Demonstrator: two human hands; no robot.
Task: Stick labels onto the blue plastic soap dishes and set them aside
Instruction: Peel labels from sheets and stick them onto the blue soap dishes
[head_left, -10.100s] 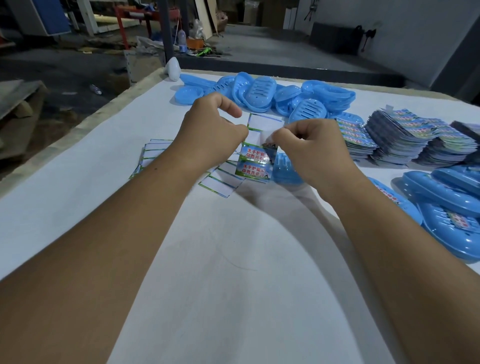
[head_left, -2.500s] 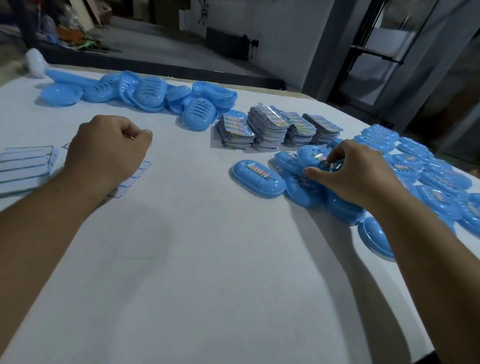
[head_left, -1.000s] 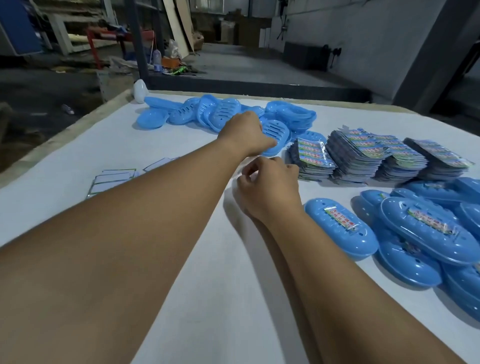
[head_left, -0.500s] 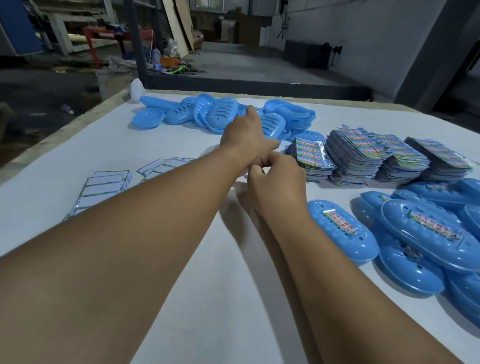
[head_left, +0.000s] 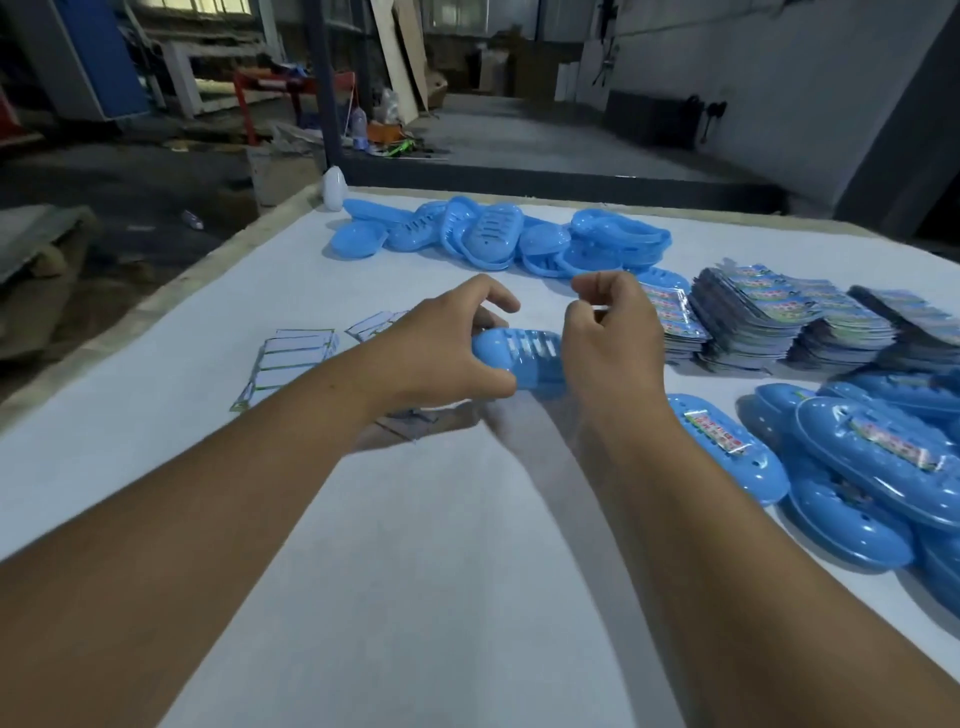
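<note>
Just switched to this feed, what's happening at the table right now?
A person is labelling blue soap dishes. The left hand grips an unlabelled slotted soap dish just above the white table, while the right hand pinches something small and pale beside it, probably a label, too small to tell. More bare dishes are piled at the far edge, label stacks sit to the right, and finished labelled dishes lie nearer.

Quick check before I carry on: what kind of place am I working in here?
Likely a workshop or small factory: a big white worktable, stacked labels, heaped blue soap dishes, bare concrete floor with lumber behind.
</note>
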